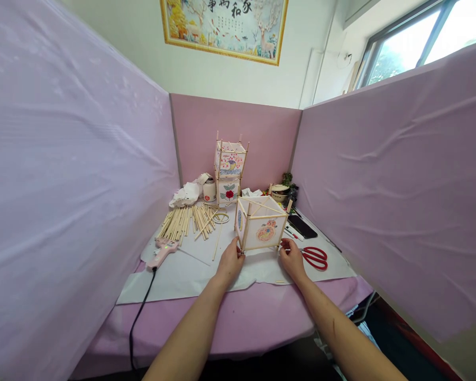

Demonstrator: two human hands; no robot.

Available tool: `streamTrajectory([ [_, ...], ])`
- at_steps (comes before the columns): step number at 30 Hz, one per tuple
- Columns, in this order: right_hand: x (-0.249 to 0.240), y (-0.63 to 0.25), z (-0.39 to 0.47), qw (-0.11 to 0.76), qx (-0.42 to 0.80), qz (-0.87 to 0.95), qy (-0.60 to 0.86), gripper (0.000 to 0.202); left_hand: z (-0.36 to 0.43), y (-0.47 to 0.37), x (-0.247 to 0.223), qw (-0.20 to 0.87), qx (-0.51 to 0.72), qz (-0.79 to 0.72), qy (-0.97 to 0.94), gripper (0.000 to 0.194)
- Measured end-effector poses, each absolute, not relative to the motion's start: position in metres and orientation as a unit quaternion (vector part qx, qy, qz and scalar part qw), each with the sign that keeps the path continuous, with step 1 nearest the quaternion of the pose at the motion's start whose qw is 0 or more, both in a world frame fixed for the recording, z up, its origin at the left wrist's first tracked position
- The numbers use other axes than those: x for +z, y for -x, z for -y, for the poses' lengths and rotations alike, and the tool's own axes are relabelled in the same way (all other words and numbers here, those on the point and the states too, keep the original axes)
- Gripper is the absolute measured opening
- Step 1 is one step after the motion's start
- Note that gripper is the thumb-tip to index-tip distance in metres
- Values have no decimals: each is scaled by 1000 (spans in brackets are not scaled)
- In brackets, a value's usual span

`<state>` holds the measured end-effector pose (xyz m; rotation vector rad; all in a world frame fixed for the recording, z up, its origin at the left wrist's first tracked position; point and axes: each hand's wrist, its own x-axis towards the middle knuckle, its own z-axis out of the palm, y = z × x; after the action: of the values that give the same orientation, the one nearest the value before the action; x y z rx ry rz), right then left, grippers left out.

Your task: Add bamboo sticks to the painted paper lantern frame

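A square lantern (266, 231) with a frame of wooden sticks and white painted panels is held between my two hands over the white sheet. My left hand (231, 260) is closed on the foot of its near left corner stick. At the lower right corner, my right hand (291, 258) pinches the frame in the same way. The near panel bears a round orange drawing. The undersides of both grips are partly hidden. Red-handled scissors (316, 257) lie just right of my right hand.
A pink glue gun (162, 254) with a black cord lies at the left, before a pile of wooden sticks (182, 222). Behind stand stacked lanterns (230, 164), a white jar (209, 189) and a bowl (278, 196). A black phone (302, 226) is at the right. Pink screens surround the table.
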<state>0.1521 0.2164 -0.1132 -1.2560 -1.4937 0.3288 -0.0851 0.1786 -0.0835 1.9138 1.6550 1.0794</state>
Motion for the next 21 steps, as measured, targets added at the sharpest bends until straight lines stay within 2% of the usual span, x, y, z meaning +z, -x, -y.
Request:
streamTrajectory([
  [8, -114, -152, -217, 547, 134, 634, 530, 31, -178, 85, -82, 214, 381, -581, -687, 64],
  [14, -115, -152, -218, 546, 131, 634, 531, 32, -179, 85, -82, 147, 395, -583, -695, 56],
  [17, -115, -152, -218, 544, 130, 633, 534, 31, -177, 86, -73, 102, 454, -568, -678, 43],
  [21, -115, -152, -218, 546, 130, 632, 534, 30, -162, 95, -44, 44, 607, -539, -582, 29],
])
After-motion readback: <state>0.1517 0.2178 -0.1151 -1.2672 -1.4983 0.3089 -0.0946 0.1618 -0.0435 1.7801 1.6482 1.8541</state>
